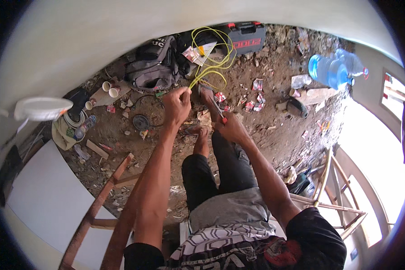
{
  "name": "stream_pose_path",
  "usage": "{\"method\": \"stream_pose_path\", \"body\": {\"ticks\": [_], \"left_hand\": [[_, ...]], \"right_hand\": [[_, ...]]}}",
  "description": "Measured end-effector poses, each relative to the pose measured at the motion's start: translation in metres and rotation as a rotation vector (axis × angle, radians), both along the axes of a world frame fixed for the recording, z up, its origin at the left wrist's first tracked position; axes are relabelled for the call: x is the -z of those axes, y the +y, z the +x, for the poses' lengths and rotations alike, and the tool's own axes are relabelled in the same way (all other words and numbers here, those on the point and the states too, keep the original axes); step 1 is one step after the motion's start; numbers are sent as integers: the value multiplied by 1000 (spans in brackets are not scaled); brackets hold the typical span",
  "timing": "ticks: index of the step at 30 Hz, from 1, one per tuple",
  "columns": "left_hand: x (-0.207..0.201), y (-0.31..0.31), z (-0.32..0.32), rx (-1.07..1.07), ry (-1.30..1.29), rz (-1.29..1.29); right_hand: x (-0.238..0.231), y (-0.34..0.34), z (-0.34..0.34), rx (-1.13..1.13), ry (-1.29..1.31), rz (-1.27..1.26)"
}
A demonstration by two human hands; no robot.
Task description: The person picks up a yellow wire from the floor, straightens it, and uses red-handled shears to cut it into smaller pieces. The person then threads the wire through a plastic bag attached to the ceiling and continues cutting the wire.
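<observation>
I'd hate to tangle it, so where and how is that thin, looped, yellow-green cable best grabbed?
Probably by pinching the thin yellow-green cable from the right, where its strands bunch just beyond the person's bare left hand: that fist closes on the near part, while farther out the loops spread loose.

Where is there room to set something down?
Between your right forearm and the dark rounded object, brown dirt floor is barest, though not spotless. Ahead it's crowded: grey-and-black fabric backpack, dark hard-shell toolbox and looped yellow cable bunch together.
</observation>
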State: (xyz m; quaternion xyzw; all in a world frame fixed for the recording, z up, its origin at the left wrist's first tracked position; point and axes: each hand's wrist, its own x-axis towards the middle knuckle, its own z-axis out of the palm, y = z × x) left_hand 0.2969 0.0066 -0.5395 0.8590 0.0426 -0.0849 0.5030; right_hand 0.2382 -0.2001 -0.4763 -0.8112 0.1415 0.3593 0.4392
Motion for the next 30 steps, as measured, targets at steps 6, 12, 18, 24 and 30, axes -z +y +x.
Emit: {"method": "stream_pose_path", "body": {"ticks": [6, 12, 18, 24, 30], "left_hand": [[68, -8, 73, 212, 44, 85], [116, -23, 119, 403, 18, 121], [157, -26, 132, 495, 7, 126], [183, -20, 144, 518, 25, 154], [179, -19, 171, 587, 126, 288]], "right_hand": [[120, 14, 28, 89, -4, -8], [211, 25, 70, 101, -72, 42], [227, 22, 102, 182, 162, 110], [264, 23, 120, 149, 127, 239], [274, 25, 145, 158, 96, 280]]}}
